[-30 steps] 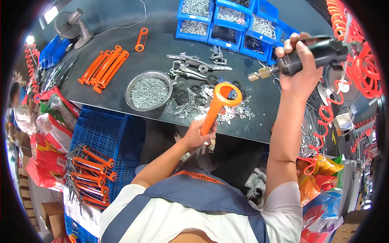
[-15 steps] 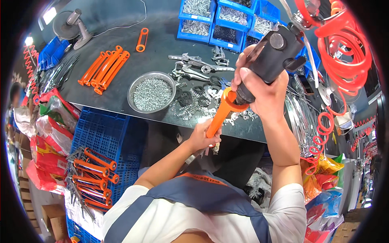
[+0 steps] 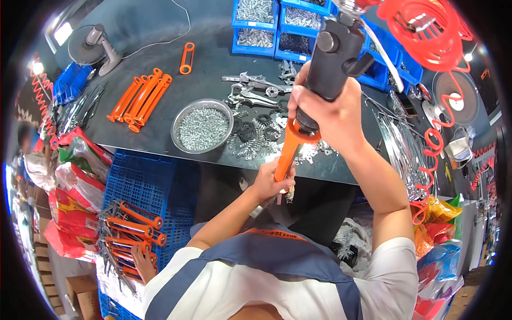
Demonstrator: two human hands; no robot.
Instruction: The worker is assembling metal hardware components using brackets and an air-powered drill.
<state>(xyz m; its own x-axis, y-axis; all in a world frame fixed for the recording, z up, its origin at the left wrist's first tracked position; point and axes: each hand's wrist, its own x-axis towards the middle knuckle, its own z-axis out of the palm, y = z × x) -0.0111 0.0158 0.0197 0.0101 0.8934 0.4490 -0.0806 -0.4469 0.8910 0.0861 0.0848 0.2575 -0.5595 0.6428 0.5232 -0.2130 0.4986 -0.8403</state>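
My left hand (image 3: 266,182) is wrapped round the lower part of an orange tube-like part (image 3: 287,156) with a ring at its top end. Gripped in my right hand (image 3: 336,109) is a black air driver (image 3: 323,69), its nose pointing down into that ring. The tip inside the ring is hidden. Behind my hands, metal levers (image 3: 256,90) and small loose metal parts (image 3: 256,130) lie scattered on the dark worktable (image 3: 160,120). A round metal bowl (image 3: 176,133) full of small silvery pieces stands left of them.
Several orange parts (image 3: 141,101) lie at the table's left, near a fan (image 3: 109,56). Blue bins (image 3: 255,38) of hardware stand behind. A red coiled hose (image 3: 426,32) hangs at right. Another person's hand (image 3: 143,262) touches orange assemblies (image 3: 128,224) beside a blue crate (image 3: 133,176).
My right hand and the driver have shifted left, and the driver stands more upright. The orange tube has tilted more upright too. Another person's hand has appeared at the lower left.
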